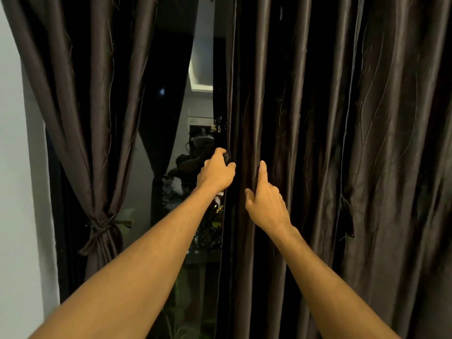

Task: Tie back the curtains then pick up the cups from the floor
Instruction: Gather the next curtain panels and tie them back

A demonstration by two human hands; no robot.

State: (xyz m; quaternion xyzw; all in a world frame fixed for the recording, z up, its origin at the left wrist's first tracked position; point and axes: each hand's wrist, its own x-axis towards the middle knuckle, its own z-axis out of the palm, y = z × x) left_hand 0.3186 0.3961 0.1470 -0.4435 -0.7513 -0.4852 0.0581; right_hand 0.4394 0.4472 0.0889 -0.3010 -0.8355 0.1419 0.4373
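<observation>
The right-hand curtain [342, 143], a dark brown, glossy fabric panel falling in long vertical pleats, hangs loose and fills the view from the centre out to 3 o'clock. Its inner edge runs straight down the middle, from 12 o'clock to 6 o'clock. The left hand [216, 173], just at the centre, is clenched around that inner edge, fingers curled over the hem and knuckles toward the camera. Just beside it, toward 4 o'clock, the right hand [265, 204] grasps the next pleat: the thumb presses on the near side, the index finger lies straight up along the fold, and the other fingers are hidden behind the cloth. Both bare forearms reach in from 7 and 5 o'clock. The left-hand curtain [80, 118], of the same brown satin-like fabric, is gathered toward 9 o'clock and cinched at 8 o'clock by a knotted brown fabric tie [102, 227]. Between the two panels a dark window pane [168, 133] shows dim reflections. A pale wall [17, 167] borders the far 9 o'clock side.
</observation>
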